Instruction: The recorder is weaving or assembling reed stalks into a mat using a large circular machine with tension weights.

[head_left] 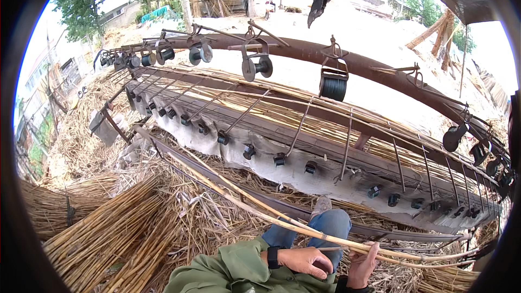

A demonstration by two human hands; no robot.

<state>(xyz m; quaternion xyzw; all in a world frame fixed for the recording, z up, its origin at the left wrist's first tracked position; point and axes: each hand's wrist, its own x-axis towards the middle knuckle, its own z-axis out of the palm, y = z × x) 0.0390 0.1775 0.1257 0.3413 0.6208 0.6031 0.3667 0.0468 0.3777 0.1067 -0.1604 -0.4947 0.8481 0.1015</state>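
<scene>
Two or more long, yellow reed stalks (320, 234) lie across my lap, running from the far left to the lower right. My right hand (362, 267) is closed round them near their right part, thumb on top. My left hand (305, 261), with a black watch (273, 258) on its wrist, is beside it on the left, below the stalks. Its fingers curl inward; a thin pale stick shows just past them, and whether they hold it is hidden. Ahead stands a long metal frame with a rust-brown pipe (309, 49), from which wire spools (332, 84) hang.
Small dark spools (249, 152) line the frame's lower board. Thin metal rods (299, 128) slant across it, with reeds laid lengthwise behind. A thick reed bundle (103, 233) lies on my left, over loose straw (184, 222). A low metal rail (260, 201) crosses before my knees.
</scene>
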